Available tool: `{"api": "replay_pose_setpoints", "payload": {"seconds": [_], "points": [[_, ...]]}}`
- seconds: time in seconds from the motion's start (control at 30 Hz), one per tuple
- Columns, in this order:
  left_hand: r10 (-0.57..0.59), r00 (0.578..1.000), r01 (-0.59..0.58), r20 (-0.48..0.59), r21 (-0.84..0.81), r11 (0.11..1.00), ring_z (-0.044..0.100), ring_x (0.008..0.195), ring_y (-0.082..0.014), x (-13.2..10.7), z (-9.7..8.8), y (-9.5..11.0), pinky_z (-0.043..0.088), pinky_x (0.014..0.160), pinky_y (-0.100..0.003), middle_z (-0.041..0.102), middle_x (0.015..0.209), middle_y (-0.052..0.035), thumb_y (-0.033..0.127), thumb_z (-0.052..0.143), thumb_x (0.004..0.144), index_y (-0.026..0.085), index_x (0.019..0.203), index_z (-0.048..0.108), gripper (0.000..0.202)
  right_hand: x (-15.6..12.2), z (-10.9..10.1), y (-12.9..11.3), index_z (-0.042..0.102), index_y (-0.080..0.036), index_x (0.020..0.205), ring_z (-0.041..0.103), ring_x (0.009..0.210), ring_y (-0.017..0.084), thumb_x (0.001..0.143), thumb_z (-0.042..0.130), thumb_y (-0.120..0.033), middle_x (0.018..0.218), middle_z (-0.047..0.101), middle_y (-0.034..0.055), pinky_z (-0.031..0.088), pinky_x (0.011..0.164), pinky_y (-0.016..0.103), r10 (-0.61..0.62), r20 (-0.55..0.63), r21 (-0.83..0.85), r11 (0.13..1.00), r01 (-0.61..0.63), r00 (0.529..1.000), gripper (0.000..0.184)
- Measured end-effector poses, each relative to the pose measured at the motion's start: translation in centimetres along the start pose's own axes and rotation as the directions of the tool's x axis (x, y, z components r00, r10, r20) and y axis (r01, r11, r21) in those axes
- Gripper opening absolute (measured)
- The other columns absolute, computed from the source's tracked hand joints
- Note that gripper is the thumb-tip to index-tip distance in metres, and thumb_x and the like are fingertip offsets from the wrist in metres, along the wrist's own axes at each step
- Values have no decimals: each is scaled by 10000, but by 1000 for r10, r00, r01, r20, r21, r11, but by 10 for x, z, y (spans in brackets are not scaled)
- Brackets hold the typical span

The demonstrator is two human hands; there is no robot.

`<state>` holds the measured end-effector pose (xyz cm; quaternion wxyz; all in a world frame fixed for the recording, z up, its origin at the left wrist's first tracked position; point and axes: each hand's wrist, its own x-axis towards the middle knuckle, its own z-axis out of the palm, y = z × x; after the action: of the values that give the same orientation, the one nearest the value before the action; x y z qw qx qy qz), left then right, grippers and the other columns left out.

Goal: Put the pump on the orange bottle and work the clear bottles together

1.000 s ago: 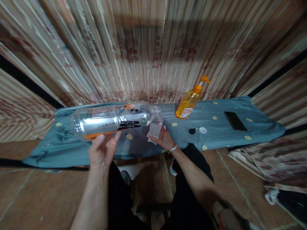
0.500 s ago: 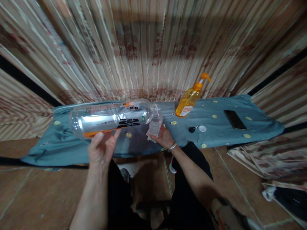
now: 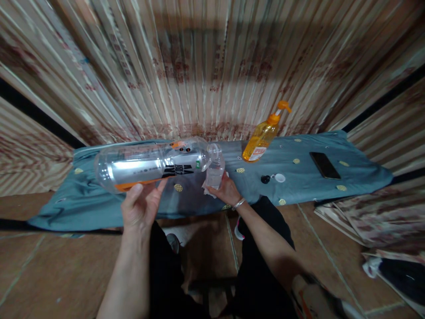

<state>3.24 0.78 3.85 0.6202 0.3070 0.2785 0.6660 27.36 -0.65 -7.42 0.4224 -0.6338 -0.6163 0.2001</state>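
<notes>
My left hand [image 3: 141, 204] is closed round the underside of a large clear plastic bottle [image 3: 142, 164] with a silver, black and orange label. The bottle lies nearly level, its neck pointing right. At its mouth stands a small clear bottle [image 3: 215, 173], upright, gripped by my right hand [image 3: 226, 190]. The two mouths meet or overlap; I cannot tell whether they touch. A crumpled white tissue [image 3: 208, 191] shows beneath the small bottle, partly hidden by my fingers. How much liquid is in either bottle is hard to make out.
A pump bottle [image 3: 260, 141] of orange liquid stands on the blue-green cloth [image 3: 186, 208] to the right. Nearer me lie a small black cap [image 3: 265, 179] and a white cap [image 3: 280, 178]. A dark phone [image 3: 324, 165] rests farther right. Striped curtains [image 3: 199, 66] hang behind.
</notes>
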Motion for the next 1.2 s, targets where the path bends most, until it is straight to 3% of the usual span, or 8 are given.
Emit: {"api": "replay_pose_setpoints", "payload": {"seconds": [0.43, 0.67, 0.9, 1.2], "points": [[5, 1000, -5, 11, -18, 1000, 696, 937, -233, 0, 2, 0, 571, 931, -407, 730, 735, 30, 301, 925, 489, 259, 742, 700, 341, 0, -2, -2, 446, -166, 1382, 725, 1065, 280, 742, 773, -351, 1171, 731, 122, 587, 905, 379, -24, 0, 4, 1000, 24, 1000, 741], [-4, 1000, 4, 2, -65, 998, 684, 782, -162, 0, 1, 0, 580, 928, -395, 748, 734, 65, 268, 957, 435, 240, 731, 699, 394, 0, -2, -3, 464, -174, 1359, 724, 1062, 282, 730, 783, -341, 1168, 733, 114, 587, 903, 390, -6, 14, 19, 1000, 6, 1000, 725], [-5, 1000, 6, 2, -81, 997, 685, 779, -149, 1, 1, 0, 563, 971, -409, 767, 759, 57, 250, 960, 445, 226, 766, 722, 400, 1, -4, -4, 470, -162, 1342, 722, 1063, 284, 731, 777, -334, 1166, 732, 115, 588, 906, 396, 4, 28, 18, 1000, -4, 1000, 704], [-1, 1000, 0, -14, -55, 998, 676, 735, -154, 1, 0, -1, 617, 887, -387, 747, 730, 66, 287, 969, 417, 240, 739, 722, 409, 1, -5, -6, 460, -186, 1338, 723, 1061, 293, 727, 775, -330, 1148, 737, 104, 583, 912, 414, 24, 35, 25, 999, -25, 999, 703]]}}
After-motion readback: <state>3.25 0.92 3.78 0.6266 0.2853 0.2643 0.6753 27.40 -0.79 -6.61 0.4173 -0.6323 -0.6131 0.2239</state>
